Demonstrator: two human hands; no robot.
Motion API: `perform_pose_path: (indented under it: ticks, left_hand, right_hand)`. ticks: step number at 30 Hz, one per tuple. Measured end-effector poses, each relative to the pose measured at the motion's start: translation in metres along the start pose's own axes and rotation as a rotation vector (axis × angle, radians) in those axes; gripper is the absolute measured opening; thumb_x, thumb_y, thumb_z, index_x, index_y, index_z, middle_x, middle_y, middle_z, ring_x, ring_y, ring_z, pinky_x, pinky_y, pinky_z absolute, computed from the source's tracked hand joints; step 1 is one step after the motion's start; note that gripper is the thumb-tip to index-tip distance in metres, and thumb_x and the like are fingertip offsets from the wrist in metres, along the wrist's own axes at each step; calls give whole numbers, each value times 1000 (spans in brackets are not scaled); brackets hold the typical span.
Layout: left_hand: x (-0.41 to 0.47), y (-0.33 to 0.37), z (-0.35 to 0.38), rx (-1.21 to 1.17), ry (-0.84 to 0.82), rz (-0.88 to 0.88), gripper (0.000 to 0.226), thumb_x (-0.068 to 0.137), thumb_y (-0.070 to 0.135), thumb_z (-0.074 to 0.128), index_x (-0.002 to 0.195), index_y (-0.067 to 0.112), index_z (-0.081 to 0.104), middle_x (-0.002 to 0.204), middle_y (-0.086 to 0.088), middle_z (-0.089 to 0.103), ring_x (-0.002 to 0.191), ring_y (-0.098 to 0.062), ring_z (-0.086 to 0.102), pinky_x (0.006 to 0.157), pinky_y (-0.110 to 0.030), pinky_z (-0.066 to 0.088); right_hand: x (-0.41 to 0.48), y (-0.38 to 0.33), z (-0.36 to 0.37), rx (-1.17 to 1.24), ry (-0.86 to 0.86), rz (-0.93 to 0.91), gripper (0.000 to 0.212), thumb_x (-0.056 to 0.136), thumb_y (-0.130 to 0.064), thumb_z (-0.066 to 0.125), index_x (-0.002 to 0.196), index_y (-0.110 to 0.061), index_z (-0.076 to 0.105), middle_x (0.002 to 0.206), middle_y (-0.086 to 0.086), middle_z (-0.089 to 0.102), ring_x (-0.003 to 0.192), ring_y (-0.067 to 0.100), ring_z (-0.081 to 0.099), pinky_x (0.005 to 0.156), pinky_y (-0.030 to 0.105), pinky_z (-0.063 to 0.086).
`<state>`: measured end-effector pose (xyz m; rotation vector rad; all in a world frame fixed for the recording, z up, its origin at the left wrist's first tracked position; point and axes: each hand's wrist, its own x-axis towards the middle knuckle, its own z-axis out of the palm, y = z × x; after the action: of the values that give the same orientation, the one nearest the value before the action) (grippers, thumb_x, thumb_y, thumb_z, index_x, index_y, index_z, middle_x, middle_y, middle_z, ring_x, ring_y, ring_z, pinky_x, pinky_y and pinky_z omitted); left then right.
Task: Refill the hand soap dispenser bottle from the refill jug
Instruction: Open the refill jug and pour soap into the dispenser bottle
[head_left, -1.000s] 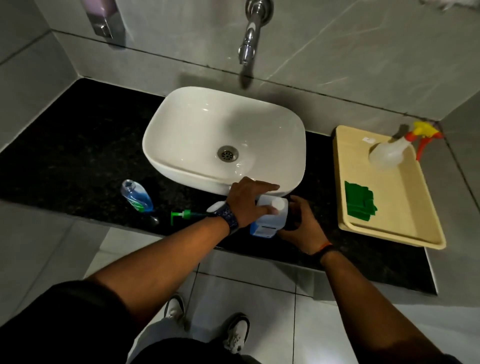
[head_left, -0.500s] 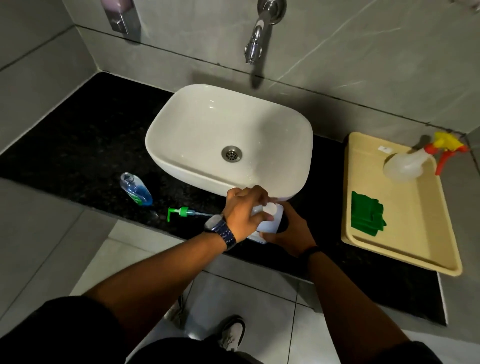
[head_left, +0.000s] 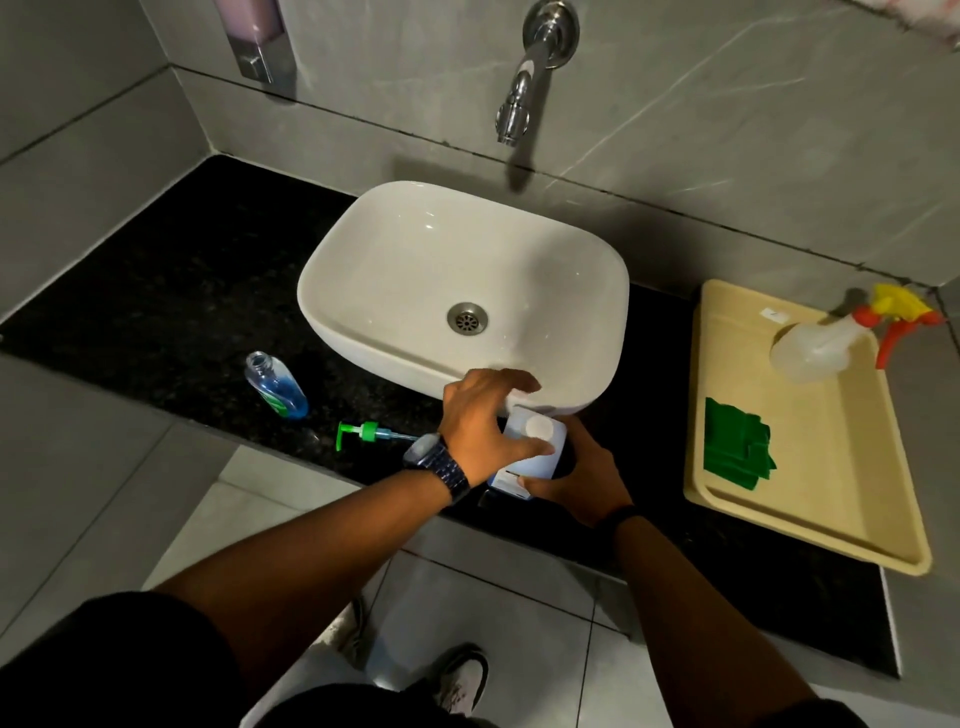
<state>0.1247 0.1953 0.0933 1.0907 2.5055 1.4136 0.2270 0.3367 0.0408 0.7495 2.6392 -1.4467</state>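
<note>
2 hands on refill jug, at front edge of black counter, just before white basin. Left hand over jug top from left: thumb against near face beside round white cap, other fingers arched over far side, curled around jug. Right hand wrapped around jug's lower right side, thumb across label edge. Jug white and pale blue; label print too small to read. Dispenser bottle well left of both hands, uncapped, tilted in this view, blue liquid low inside, green label unreadable. Green pump head flat on counter between bottle and left wrist. Beige tray right of basin, with spray bottle and green cloth.
</note>
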Motion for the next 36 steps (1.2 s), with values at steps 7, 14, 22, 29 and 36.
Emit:
perform_pose_path:
  ticks: [7, 14, 22, 29, 36]
  left_hand:
    - [2, 8, 12, -106, -125, 29, 53, 57, 28, 87, 106, 18, 70, 107, -1, 71, 106, -17, 63, 97, -43, 45]
    - [-8, -5, -1, 18, -27, -17, 58, 50, 41, 88, 103, 25, 69, 89, 7, 67, 97, -17, 58, 86, -33, 38]
    - [2, 9, 1, 9, -58, 45, 33, 57, 28, 87, 85, 16, 75, 86, -2, 72, 92, -24, 62, 85, -45, 42]
    - [-1, -8, -14, -24, 134, 40, 32, 65, 17, 80, 97, 15, 72, 97, -4, 70, 94, -26, 61, 81, -36, 47]
    - [-31, -82, -16, 140, -67, -172, 50, 68, 0, 69, 116, 12, 64, 108, -9, 69, 97, -32, 62, 85, -38, 50]
  right_hand:
    - [-5, -6, 7, 57, 89, -22, 70, 56, -32, 82, 113, -47, 45, 99, -28, 54, 91, -12, 51, 66, -4, 39]
    - [-5, -5, 10, 94, 87, -6, 76, 56, -28, 85, 121, -31, 48, 110, -15, 56, 102, 2, 52, 66, -3, 40]
    - [-5, -2, 2, 100, 18, 21, 68, 53, -30, 88, 104, -53, 48, 97, -21, 62, 89, -14, 57, 69, 8, 43]
    - [-3, 0, 9, 88, 89, -23, 73, 54, -21, 87, 111, -41, 46, 102, -22, 56, 93, -2, 54, 64, -1, 42]
    - [-1, 3, 10, 43, 106, -54, 70, 54, -32, 86, 103, -55, 43, 100, -33, 51, 92, -26, 48, 66, -6, 37]
